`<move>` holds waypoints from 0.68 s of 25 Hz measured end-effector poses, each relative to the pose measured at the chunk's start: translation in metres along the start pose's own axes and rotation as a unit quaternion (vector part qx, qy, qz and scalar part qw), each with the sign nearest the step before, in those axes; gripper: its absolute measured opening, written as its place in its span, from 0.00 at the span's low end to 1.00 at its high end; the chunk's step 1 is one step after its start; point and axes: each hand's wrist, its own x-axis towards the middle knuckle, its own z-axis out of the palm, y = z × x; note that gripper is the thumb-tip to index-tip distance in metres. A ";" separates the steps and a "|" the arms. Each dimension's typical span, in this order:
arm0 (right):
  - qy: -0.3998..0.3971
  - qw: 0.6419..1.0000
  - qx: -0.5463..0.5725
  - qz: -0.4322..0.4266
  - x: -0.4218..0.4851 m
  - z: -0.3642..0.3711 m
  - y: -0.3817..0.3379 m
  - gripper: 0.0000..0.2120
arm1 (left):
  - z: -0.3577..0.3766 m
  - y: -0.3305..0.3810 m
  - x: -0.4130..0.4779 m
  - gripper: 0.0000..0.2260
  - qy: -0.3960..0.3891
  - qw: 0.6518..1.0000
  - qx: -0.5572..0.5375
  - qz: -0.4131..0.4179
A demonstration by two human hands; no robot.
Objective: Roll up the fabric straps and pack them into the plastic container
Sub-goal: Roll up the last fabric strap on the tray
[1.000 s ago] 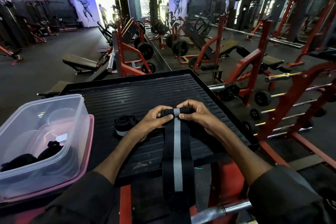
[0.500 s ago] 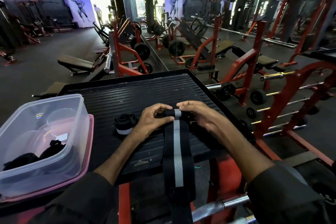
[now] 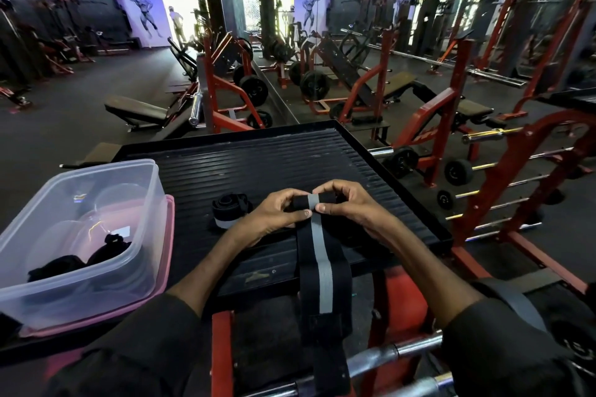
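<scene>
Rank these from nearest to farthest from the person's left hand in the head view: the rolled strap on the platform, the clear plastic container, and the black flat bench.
1. Rolled strap, just left of the left hand.
2. Plastic container, farther left.
3. Flat bench, far behind, on the floor.

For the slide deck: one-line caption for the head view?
Both hands, left hand and right hand, roll a grey-striped black strap beside the plastic container.

Single head-worn wide-angle view, facing forward and down from close above the black ribbed platform (image 3: 258,164). Both forearms enter from the bottom edge; the gym floor (image 3: 64,126) recedes beyond. Frame edges bow with lens distortion.
</scene>
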 end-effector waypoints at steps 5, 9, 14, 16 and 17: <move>-0.018 0.990 0.094 0.101 -0.003 -0.002 -0.013 0.16 | 0.006 -0.005 -0.002 0.17 0.071 0.994 0.027 0.083; 0.006 0.978 0.131 0.165 -0.002 -0.003 -0.021 0.09 | 0.009 -0.009 -0.004 0.18 0.117 0.983 0.088 0.107; -0.042 0.989 0.004 0.140 -0.014 0.000 -0.010 0.14 | 0.010 -0.007 -0.010 0.19 0.112 0.985 0.085 0.098; -0.027 0.994 0.015 0.108 -0.016 -0.002 -0.005 0.16 | 0.009 -0.005 -0.013 0.17 0.041 0.996 0.055 0.055; -0.024 0.995 0.019 0.093 -0.017 -0.003 -0.004 0.15 | 0.008 -0.003 -0.014 0.17 0.007 0.998 0.043 0.036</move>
